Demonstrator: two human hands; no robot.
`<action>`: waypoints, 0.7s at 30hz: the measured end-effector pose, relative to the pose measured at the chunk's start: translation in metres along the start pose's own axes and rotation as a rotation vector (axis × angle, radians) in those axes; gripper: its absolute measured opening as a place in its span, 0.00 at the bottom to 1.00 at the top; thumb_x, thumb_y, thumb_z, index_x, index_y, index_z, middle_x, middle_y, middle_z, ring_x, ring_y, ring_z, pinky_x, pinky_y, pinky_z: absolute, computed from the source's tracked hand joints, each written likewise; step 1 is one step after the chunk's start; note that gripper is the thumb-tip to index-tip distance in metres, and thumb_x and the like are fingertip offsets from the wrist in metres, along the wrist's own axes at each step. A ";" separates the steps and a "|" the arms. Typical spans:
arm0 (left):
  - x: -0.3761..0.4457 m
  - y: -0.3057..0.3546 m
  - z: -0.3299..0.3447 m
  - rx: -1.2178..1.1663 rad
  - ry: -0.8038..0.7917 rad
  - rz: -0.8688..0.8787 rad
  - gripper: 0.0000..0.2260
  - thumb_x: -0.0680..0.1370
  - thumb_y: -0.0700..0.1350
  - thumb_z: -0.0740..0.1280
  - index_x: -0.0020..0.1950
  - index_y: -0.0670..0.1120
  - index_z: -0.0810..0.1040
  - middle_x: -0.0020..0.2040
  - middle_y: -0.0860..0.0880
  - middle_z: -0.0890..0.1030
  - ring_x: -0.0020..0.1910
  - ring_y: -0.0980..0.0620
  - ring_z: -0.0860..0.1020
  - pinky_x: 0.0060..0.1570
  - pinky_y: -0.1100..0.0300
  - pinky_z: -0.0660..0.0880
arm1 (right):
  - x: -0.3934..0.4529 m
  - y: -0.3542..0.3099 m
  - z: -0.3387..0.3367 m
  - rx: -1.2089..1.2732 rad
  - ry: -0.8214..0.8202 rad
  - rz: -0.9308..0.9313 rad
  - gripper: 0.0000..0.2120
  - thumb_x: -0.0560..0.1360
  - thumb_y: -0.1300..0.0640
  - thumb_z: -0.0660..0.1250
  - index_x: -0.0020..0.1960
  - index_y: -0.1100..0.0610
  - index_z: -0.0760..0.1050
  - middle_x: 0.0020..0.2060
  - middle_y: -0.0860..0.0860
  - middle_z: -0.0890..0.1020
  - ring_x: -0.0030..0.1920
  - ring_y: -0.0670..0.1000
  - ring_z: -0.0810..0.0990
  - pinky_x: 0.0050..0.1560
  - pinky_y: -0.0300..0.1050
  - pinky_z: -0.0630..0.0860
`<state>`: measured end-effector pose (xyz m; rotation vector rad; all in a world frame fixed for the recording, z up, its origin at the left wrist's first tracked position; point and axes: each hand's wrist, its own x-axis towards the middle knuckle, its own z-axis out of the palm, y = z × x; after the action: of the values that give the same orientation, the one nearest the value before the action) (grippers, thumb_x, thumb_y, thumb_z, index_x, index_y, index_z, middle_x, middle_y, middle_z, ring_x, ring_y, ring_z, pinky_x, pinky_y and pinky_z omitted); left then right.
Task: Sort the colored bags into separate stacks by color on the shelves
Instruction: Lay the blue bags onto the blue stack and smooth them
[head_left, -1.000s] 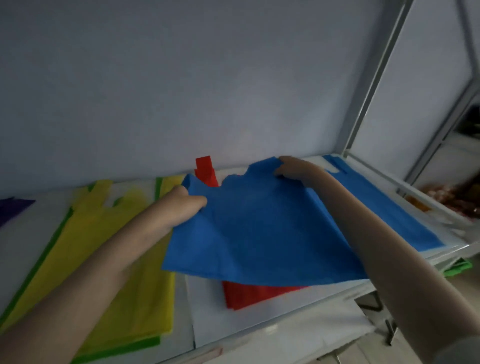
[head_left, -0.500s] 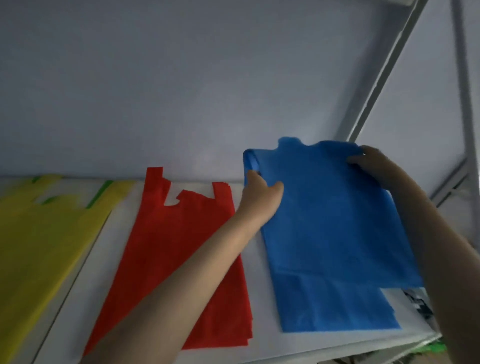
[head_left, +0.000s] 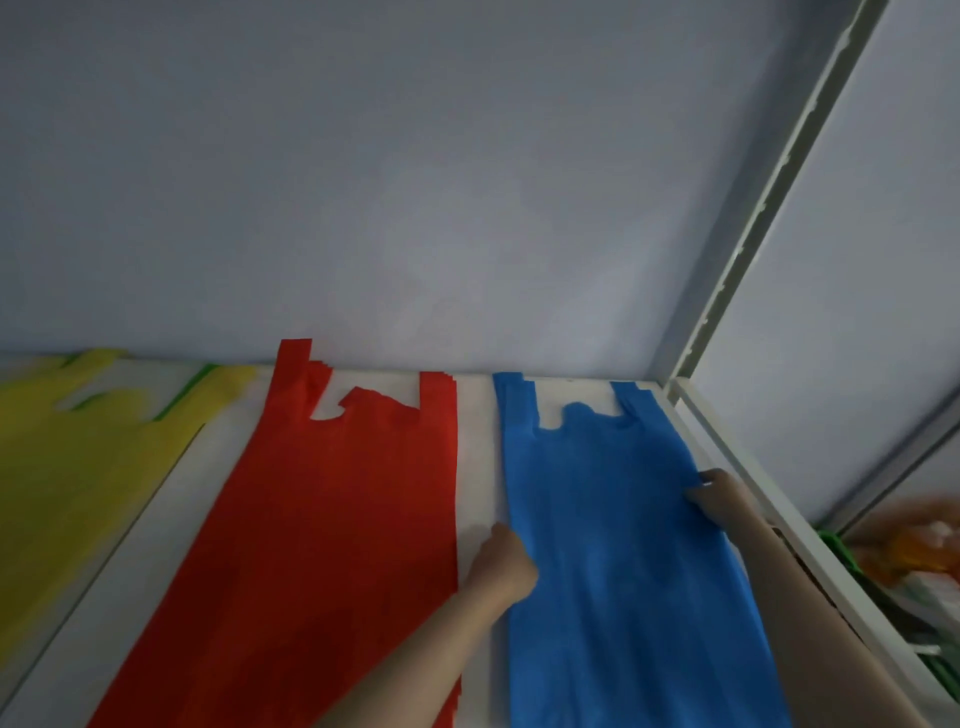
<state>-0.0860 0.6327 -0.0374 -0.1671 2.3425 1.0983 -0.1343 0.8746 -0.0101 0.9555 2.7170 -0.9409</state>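
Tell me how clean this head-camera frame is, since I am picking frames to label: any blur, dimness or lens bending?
Head view: dim, flat light without glare; the yellow bags at the left edge are smeared; the red bags and blue bags stay sharper; the orange items far right are a blur; the shelf post leans and bows, typical wide-angle distortion.

We lose the near ends of the blue bag and red bag past the bottom edge at six o'clock. The yellow bags run off at nine o'clock, smeared by blur. The left hand hides its fingertips against the blue edge; we cannot tell its grip. At four o'clock, orange and green shapes beyond the shelf frame stay too blurred to name.
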 end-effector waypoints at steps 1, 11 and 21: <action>0.001 0.000 0.001 -0.003 -0.005 0.013 0.21 0.81 0.39 0.56 0.73 0.38 0.58 0.69 0.40 0.70 0.65 0.43 0.73 0.62 0.55 0.72 | 0.002 0.002 0.001 0.000 0.013 0.006 0.22 0.78 0.65 0.58 0.71 0.67 0.62 0.67 0.65 0.70 0.64 0.64 0.71 0.60 0.52 0.70; -0.005 0.000 0.002 -0.017 -0.049 0.063 0.18 0.81 0.42 0.57 0.70 0.38 0.62 0.67 0.41 0.72 0.64 0.44 0.74 0.61 0.55 0.73 | -0.007 -0.005 0.005 -0.110 0.098 0.016 0.24 0.77 0.68 0.53 0.73 0.63 0.58 0.66 0.64 0.70 0.57 0.61 0.73 0.51 0.52 0.73; -0.028 -0.025 -0.066 0.177 0.098 0.169 0.15 0.80 0.38 0.55 0.65 0.34 0.69 0.65 0.36 0.73 0.63 0.39 0.74 0.59 0.51 0.72 | -0.045 -0.091 0.057 -0.156 0.228 -0.302 0.14 0.77 0.65 0.55 0.55 0.60 0.77 0.59 0.65 0.76 0.63 0.64 0.71 0.60 0.53 0.69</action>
<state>-0.0815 0.5637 -0.0054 0.0444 2.5663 0.9721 -0.1581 0.7621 0.0051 0.6739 3.1366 -0.6799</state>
